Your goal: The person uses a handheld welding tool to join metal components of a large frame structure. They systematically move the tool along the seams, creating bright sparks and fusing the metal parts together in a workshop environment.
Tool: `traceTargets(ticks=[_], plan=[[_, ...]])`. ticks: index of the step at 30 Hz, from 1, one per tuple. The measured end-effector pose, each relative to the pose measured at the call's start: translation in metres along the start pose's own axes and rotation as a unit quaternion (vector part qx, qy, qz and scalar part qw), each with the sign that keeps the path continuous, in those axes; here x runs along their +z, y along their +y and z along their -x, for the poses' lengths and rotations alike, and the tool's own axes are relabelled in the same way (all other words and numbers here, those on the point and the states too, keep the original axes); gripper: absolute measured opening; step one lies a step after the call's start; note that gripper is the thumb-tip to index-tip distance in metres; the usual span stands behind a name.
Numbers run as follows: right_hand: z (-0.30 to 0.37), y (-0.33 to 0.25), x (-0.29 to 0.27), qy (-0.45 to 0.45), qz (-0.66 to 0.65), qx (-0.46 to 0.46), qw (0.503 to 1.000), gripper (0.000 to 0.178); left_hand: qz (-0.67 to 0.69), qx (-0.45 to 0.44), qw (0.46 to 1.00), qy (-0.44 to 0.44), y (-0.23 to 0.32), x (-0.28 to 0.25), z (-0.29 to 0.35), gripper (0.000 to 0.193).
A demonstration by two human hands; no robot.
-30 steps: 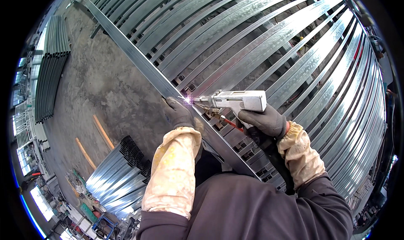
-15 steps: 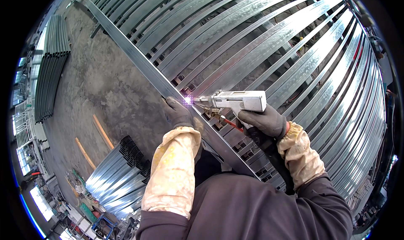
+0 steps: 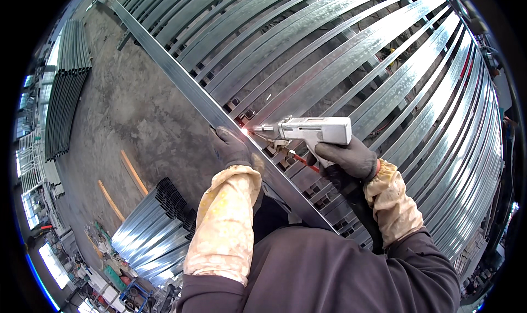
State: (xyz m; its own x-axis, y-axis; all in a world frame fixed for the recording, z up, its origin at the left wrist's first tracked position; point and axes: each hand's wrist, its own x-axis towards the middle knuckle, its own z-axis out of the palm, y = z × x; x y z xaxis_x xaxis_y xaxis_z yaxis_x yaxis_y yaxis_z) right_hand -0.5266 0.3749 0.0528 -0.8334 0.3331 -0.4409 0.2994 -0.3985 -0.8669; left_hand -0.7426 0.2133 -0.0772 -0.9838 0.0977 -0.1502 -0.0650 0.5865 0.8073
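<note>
My right hand (image 3: 354, 159), in a dark grey glove, is wrapped round the grip of a silver handheld welding gun (image 3: 324, 130). A thick black cable (image 3: 359, 206) runs down from the grip. The gun's nozzle points left at a small orange-red glow (image 3: 245, 131), where a cross tube meets the long galvanized steel edge tube (image 3: 181, 88). Just left of this glow, my gloved left hand (image 3: 231, 151) lies against the outer side of the edge tube, its visible fingers stretched out. Its other fingers are partly hidden. Pale stained sleeve covers wrap both forearms.
Many parallel galvanized tubes (image 3: 329, 77) spread rightward from the edge tube, with gaps between them. Left on the concrete floor (image 3: 132, 93) are a tube stack (image 3: 68, 88), another bundle (image 3: 156, 230) and two wooden strips (image 3: 133, 171). Workshop clutter lines the lower left.
The bright violet-white welding flash has dimmed to a small orange-red glow. The welding gun and my right hand have shifted slightly right. My left hand stays in place.
</note>
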Motion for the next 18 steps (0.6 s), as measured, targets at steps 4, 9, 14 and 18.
traceTargets(ticks=[4,9,14,18], plan=[[0.004,-0.028,-0.001,0.008,-0.051,0.088,0.995,0.036,0.001,0.017,1.0,0.02,-0.006,0.001,-0.002,0.052],[-0.011,-0.015,-0.004,0.014,-0.035,0.011,0.999,0.037,0.011,0.043,0.998,0.033,0.0,0.003,0.002,0.047],[-0.034,-0.004,0.0,-0.001,-0.036,-0.05,0.998,0.038,0.015,-0.007,1.0,-0.007,0.013,-0.002,0.007,0.053],[-0.046,-0.002,0.001,0.0,-0.032,0.04,0.999,0.038,0.012,0.006,1.0,0.011,-0.001,0.001,0.0,0.055]])
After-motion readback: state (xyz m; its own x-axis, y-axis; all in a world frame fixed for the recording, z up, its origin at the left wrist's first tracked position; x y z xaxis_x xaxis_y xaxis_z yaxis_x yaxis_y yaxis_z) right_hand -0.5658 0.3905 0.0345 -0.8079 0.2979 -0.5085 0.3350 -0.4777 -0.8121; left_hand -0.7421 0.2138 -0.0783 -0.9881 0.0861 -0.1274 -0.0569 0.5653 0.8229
